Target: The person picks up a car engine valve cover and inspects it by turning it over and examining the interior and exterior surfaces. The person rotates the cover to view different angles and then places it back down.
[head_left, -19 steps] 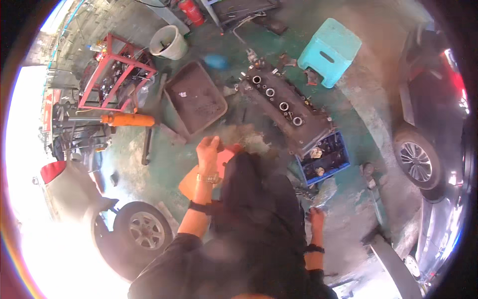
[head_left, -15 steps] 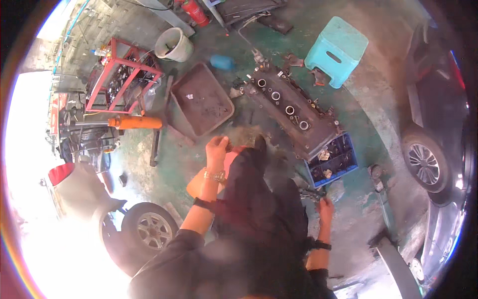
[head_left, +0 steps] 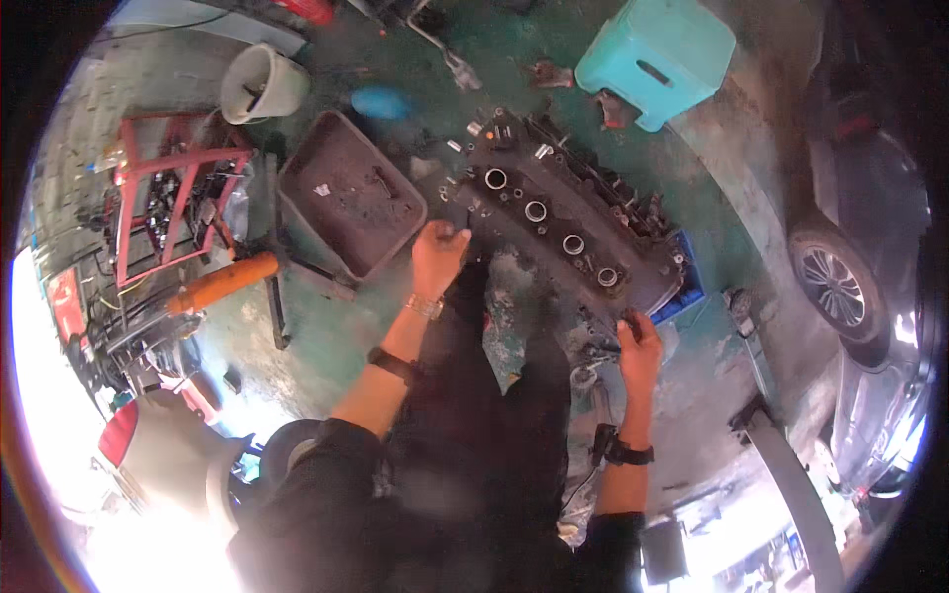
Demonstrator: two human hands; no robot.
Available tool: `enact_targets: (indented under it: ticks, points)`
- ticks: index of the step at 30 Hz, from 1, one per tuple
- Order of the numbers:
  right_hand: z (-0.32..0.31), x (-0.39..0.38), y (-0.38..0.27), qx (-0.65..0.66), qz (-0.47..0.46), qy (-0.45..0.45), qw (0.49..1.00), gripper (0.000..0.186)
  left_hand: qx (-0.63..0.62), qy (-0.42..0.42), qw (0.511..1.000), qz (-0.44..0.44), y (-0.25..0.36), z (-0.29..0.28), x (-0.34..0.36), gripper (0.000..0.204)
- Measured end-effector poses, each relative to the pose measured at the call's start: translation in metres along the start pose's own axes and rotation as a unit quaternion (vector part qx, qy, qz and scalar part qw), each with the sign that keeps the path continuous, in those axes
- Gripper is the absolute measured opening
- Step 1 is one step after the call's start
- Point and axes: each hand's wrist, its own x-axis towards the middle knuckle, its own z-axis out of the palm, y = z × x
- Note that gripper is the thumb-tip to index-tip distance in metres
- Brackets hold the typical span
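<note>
A dark engine cylinder head with its cover [head_left: 583,219] lies slanted on the floor ahead of me, with a row of several round openings along its top. My left hand [head_left: 440,262] is beside its left edge, fingers curled in a pinch; whatever they hold is too small to name. My right hand [head_left: 641,351] is closed at the near right end of the engine part, with a small dark thing between thumb and fingers that I cannot make out. Under that end, a blue crate [head_left: 682,306] is partly hidden. Small loose parts [head_left: 453,185] lie by the far left end.
A brown tray [head_left: 306,232] stands left of the engine part, near a white bucket [head_left: 297,87] and a red metal frame [head_left: 127,222]. A turquoise stool [head_left: 682,49] stands beyond. An orange cylinder [head_left: 227,282] lies left; a dark car [head_left: 850,198] is parked right.
Both hands have moved forward to the engine part, the right one away from metal tools beside the crate. My view has shifted, and the engine part now covers most of the crate.
</note>
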Motion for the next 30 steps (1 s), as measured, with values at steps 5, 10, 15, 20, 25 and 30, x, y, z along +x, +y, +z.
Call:
enact_targets:
  ticks: [5, 10, 15, 20, 25, 30]
  points:
    - [0.038, 0.023, -0.025, -0.121, -0.032, -0.006, 0.992, 0.028, 0.072, -0.076, 0.974, 0.202, -0.001, 0.006, 0.049, 0.069]
    - [0.063, 0.044, -0.048, -0.153, -0.122, -0.014, 0.980, 0.025, 0.168, -0.172, 0.951, 0.195, 0.016, 0.011, 0.067, 0.097]
    - [0.072, 0.069, -0.052, -0.339, -0.178, -0.064, 0.922, 0.028, 0.202, -0.204, 0.940, 0.184, 0.016, 0.021, 0.066, 0.100]
    - [0.076, 0.075, -0.053, -0.393, -0.154, -0.101, 0.901, 0.030, 0.236, -0.175, 0.937, 0.187, 0.010, 0.030, 0.061, 0.099]
    - [0.080, 0.080, -0.059, -0.444, -0.173, -0.113, 0.872, 0.030, 0.244, -0.150, 0.933, 0.216, 0.005, 0.038, 0.064, 0.098]
    - [0.080, 0.081, -0.058, -0.451, -0.194, -0.131, 0.861, 0.029, 0.243, -0.149, 0.936, 0.206, 0.003, 0.038, 0.065, 0.101]
